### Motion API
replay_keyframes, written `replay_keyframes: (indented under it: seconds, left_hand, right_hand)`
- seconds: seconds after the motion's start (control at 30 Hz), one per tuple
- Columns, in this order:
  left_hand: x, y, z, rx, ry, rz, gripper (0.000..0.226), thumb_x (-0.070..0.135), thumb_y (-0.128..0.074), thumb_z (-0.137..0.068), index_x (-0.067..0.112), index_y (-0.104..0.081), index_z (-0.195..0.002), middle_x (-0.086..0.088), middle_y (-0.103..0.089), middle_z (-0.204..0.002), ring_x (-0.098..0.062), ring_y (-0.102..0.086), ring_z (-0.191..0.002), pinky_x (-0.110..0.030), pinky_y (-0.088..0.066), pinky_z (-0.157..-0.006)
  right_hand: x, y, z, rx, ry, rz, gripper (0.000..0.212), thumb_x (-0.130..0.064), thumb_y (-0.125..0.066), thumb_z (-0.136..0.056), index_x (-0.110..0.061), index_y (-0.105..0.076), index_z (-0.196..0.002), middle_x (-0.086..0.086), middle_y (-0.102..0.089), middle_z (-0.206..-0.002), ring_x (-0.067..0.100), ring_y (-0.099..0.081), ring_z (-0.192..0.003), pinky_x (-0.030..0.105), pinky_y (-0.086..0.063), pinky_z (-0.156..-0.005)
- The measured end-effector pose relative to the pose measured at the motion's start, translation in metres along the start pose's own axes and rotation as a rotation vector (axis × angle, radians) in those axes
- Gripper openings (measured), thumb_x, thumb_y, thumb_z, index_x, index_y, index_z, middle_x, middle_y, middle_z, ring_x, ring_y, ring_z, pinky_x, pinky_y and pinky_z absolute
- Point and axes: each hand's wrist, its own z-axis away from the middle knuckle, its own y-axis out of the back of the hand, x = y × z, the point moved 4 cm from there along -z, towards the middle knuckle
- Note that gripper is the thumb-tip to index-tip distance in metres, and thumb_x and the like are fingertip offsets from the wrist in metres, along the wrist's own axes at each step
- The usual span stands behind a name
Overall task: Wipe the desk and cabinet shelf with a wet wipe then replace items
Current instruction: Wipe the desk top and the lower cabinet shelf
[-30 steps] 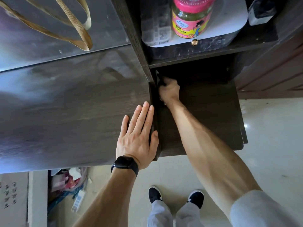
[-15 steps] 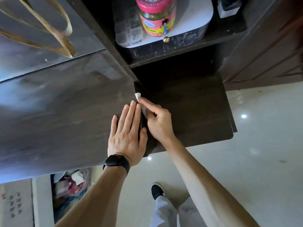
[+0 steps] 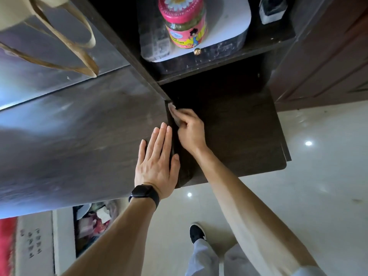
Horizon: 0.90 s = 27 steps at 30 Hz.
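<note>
I pinch the wipe in my right hand; it is soft, limp, light. Left hand lies flat and open on the desk.

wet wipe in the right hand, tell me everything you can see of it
The wet wipe is a small, pale, crumpled sheet, mostly hidden under the right hand. Only a bunched whitish corner pokes out beyond the fingertips, with a greyer strip showing along the fingers. It looks soft and thin, like damp tissue. The hand presses it against the left inner edge of the dark cabinet shelf, just below the corner where the upright panel ends. Whether it is dirty cannot be told.
</note>
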Motion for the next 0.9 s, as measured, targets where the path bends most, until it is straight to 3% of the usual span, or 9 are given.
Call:
replay_keyframes:
  seconds: [0.13,0.27,0.37,0.5,0.67,0.9]
  left_hand:
    - [0.003,0.001,-0.002,0.006,-0.002,0.0,0.066,0.039,-0.021,-0.099,0.024,0.002,-0.158,0.01,0.008,-0.165,-0.007,0.011,-0.151,-0.043,-0.004,-0.124]
    - [0.002,0.001,-0.005,0.008,0.001,0.011,0.066,0.039,-0.022,-0.099,0.023,-0.001,-0.158,0.009,0.005,-0.166,-0.008,0.008,-0.151,-0.043,-0.005,-0.124]
    - [0.003,0.0,-0.003,0.011,-0.006,0.006,0.065,0.038,-0.023,-0.099,0.023,-0.001,-0.158,0.009,0.005,-0.165,-0.008,0.009,-0.151,-0.043,-0.005,-0.124]
    - [0.004,0.002,-0.003,0.012,-0.007,0.008,0.066,0.038,-0.022,-0.099,0.022,-0.001,-0.158,0.008,0.006,-0.165,-0.009,0.009,-0.151,-0.042,-0.003,-0.124]
    - [0.002,0.002,-0.001,0.007,0.002,0.015,0.066,0.038,-0.022,-0.098,0.022,0.0,-0.158,0.008,0.007,-0.165,-0.009,0.01,-0.151,-0.043,-0.004,-0.124]
    - [-0.001,0.0,-0.001,-0.001,0.001,0.034,0.067,0.038,-0.023,-0.098,0.023,0.002,-0.158,0.008,0.008,-0.165,-0.009,0.011,-0.151,-0.044,-0.003,-0.124]
  right_hand:
    - [0.046,0.003,0.026,-0.184,-0.157,0.141,0.045,-0.003,-0.052,-0.096,-0.017,-0.058,-0.138,0.014,-0.059,-0.129,0.027,-0.061,-0.114,0.008,-0.037,-0.092]
    - [0.017,0.007,0.028,-0.079,-0.065,-0.046,0.05,0.005,-0.05,-0.093,-0.019,-0.058,-0.137,0.006,-0.055,-0.129,0.009,-0.054,-0.113,0.002,-0.037,-0.092]
    - [0.006,0.003,0.006,-0.05,-0.035,0.0,0.057,0.007,-0.05,-0.091,-0.022,-0.056,-0.139,0.006,-0.054,-0.129,0.014,-0.052,-0.116,0.016,-0.041,-0.101]
    - [0.036,-0.001,-0.008,-0.156,-0.086,0.376,0.049,-0.014,-0.049,-0.097,-0.028,-0.05,-0.143,0.011,-0.055,-0.133,0.034,-0.052,-0.116,0.04,-0.044,-0.097]
    - [0.048,-0.009,0.002,-0.179,-0.106,0.69,0.057,-0.031,-0.049,-0.096,-0.041,-0.033,-0.15,0.007,-0.048,-0.131,0.03,-0.044,-0.116,0.041,-0.039,-0.089]
    - [0.039,-0.003,-0.02,-0.289,-0.068,1.003,0.069,-0.038,-0.057,-0.091,-0.038,-0.024,-0.152,0.011,-0.041,-0.132,0.033,-0.04,-0.119,0.045,-0.038,-0.095]
